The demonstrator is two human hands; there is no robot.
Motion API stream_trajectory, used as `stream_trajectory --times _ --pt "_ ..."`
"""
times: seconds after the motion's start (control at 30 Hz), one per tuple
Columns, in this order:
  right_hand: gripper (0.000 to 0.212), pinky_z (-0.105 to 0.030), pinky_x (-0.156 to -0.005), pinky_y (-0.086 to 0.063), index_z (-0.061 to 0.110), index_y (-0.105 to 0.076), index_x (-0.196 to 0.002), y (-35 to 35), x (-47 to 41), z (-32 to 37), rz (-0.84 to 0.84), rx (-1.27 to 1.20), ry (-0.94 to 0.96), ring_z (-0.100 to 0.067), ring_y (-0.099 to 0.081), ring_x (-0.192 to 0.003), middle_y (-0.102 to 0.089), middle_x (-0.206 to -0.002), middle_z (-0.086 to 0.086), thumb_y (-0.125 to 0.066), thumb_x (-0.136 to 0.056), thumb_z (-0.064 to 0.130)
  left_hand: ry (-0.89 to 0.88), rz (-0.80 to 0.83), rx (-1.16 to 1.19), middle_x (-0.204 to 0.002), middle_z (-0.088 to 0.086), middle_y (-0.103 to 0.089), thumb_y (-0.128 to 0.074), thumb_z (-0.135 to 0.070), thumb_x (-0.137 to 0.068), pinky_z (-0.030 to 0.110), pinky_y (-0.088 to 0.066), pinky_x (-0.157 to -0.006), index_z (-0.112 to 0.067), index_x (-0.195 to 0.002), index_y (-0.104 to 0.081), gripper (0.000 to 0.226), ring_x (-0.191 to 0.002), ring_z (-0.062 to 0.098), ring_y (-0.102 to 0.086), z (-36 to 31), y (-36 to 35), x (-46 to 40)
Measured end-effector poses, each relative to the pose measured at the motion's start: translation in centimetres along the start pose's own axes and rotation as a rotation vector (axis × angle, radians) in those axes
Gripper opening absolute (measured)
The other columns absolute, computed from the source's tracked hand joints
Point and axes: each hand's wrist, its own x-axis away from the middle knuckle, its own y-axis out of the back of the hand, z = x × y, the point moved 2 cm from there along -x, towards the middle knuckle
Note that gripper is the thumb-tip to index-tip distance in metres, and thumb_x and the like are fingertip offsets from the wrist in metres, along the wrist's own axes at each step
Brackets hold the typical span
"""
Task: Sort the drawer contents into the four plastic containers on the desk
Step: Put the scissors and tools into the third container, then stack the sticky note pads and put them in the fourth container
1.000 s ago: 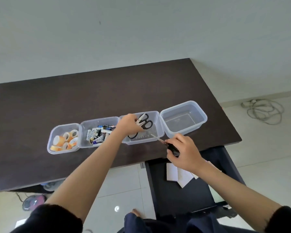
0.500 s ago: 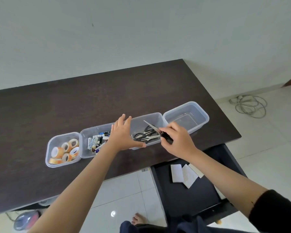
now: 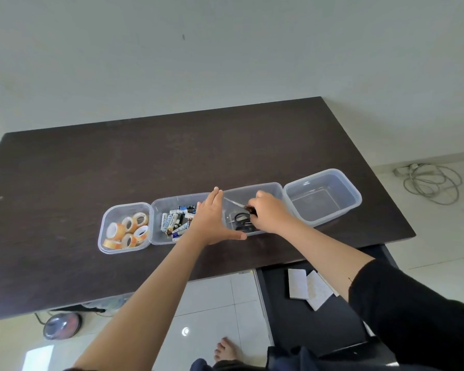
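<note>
i observed four clear plastic containers in a row on the dark desk [image 3: 172, 156]. the leftmost container [image 3: 106, 245] held rolls of tape [image 3: 127, 230]. the second container [image 3: 160, 210] held loose batteries [image 3: 173, 220]. the third container [image 3: 263, 190] held black-handled scissors [image 3: 241, 218] lying on its floor. the fourth container [image 3: 355, 202], at the right end, touched the third along one wall. the left hand [image 3: 212, 220] lay flat, fingers straight and pressed together, thumb spread outward along the near wall of the third container; it covered the junction between the second and third containers. the right hand [image 3: 269, 214] was inside the third container, fingers curled and pinching the dark handle of a small bladed tool [image 3: 239, 204], whose thin metal tip pointed toward the left hand; i could not tell what kind of tool it was. below the desk edge, an open drawer [image 3: 292, 330] contained white pads [image 3: 307, 289] lying flat, partly overlapping. a coiled cable [image 3: 434, 183] lay on the floor at the right.
</note>
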Motion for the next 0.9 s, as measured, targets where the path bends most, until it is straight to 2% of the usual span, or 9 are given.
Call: stream_trajectory --times 0.2,0.3,0.4,0.5,0.57,0.67,0.77,0.83,0.9 --pt "0.052 -0.036 -0.090 -0.049 0.016 -0.042 -0.142 1.2 1.8 -1.7 -0.016 -0.105 0.068 -0.023 -0.057 -0.109 -0.048 -0.132 -0.006 -0.054 -0.093 0.030 0.041 0.058 -0.074 -0.159 0.007 0.020 -0.071 -0.064 -0.068 0.051 0.002 -0.118 -0.010 -0.151 0.009 0.128 -0.149 0.023 0.009 -0.8 -0.1 0.2" --pt "0.048 -0.035 -0.086 -0.052 0.017 -0.046 -0.140 2.1 3.4 -2.6 -0.052 -0.183 0.118 -0.018 -0.058 -0.106 -0.052 -0.126 -0.002 -0.054 -0.094 0.025 0.069 0.072 -0.111 -0.158 0.011 0.023 -0.071 -0.059 -0.072 0.050 0.003 -0.118 -0.008 -0.150 0.012 0.125 -0.147 0.025 0.015 -1.4 -0.1 0.4" --pt "0.042 -0.033 -0.079 -0.053 0.017 -0.052 -0.135 2.8 5.3 -4.0 -0.130 -0.238 0.167 -0.007 -0.052 -0.092 -0.056 -0.112 0.001 -0.054 -0.094 0.021 0.055 0.011 -0.133 -0.159 0.011 0.019 -0.070 -0.047 -0.079 0.050 0.002 -0.118 -0.010 -0.151 0.009 0.113 -0.148 0.025 0.014 -2.7 -0.5 1.0" --pt "0.036 -0.029 -0.068 -0.047 0.018 -0.057 -0.129 2.9 7.3 -6.0 -0.202 -0.263 0.204 -0.004 -0.047 -0.082 -0.055 -0.091 0.008 -0.054 -0.093 0.022 -0.030 -0.142 -0.078 -0.161 0.008 0.004 -0.066 -0.031 -0.084 0.052 -0.003 -0.120 -0.012 -0.152 -0.005 0.093 -0.149 0.024 0.006 -4.6 -2.2 2.7" --pt "0.030 -0.029 -0.064 -0.046 0.017 -0.063 -0.120 2.5 9.0 -7.7 -0.252 -0.278 0.220 -0.009 -0.053 -0.078 -0.055 -0.084 0.009 -0.057 -0.092 0.024 -0.120 -0.302 0.039 -0.158 0.008 -0.022 -0.065 -0.025 -0.083 0.049 -0.016 -0.119 -0.012 -0.148 -0.031 0.074 -0.148 0.026 -0.015 -6.4 -4.3 4.5" --pt "0.018 -0.027 -0.054 -0.044 0.015 -0.068 -0.101 1.3 12.2 -10.3 -0.331 -0.258 0.255 -0.015 -0.057 -0.065 -0.056 -0.075 0.009 -0.063 -0.087 0.026 -0.254 -0.474 0.134 -0.130 0.007 -0.059 -0.063 -0.019 -0.078 0.035 -0.044 -0.101 -0.009 -0.120 -0.063 0.043 -0.121 0.028 -0.054 -9.8 -8.5 7.3" --pt "0.017 -0.023 -0.044 -0.040 0.015 -0.065 -0.079 -0.6 15.4 -12.9 -0.378 -0.210 0.285 -0.012 -0.053 -0.056 -0.055 -0.066 0.008 -0.059 -0.085 0.030 -0.285 -0.410 0.180 -0.110 0.000 -0.066 -0.060 -0.020 -0.078 0.031 -0.054 -0.081 -0.013 -0.104 -0.069 0.029 -0.103 0.022 -0.061 -12.9 -13.4 9.4" --pt "0.022 -0.023 -0.041 -0.039 0.016 -0.061 -0.072 -2.5 17.3 -14.9 -0.329 -0.187 0.273 -0.013 -0.052 -0.053 -0.055 -0.064 0.006 -0.055 -0.085 0.032 -0.231 -0.302 0.190 -0.109 -0.003 -0.065 -0.059 -0.021 -0.079 0.031 -0.056 -0.073 -0.015 -0.104 -0.068 0.027 -0.100 0.020 -0.060 -13.9 -16.7 10.2" --pt "0.025 -0.022 -0.045 -0.039 0.016 -0.062 -0.074 -4.7 19.2 -17.3 -0.221 -0.175 0.219 -0.016 -0.055 -0.057 -0.056 -0.068 0.006 -0.050 -0.085 0.036 -0.161 -0.182 0.203 -0.112 -0.004 -0.062 -0.058 -0.022 -0.081 0.036 -0.055 -0.073 -0.015 -0.109 -0.066 0.030 -0.101 0.020 -0.058 -14.6 -19.6 10.5"
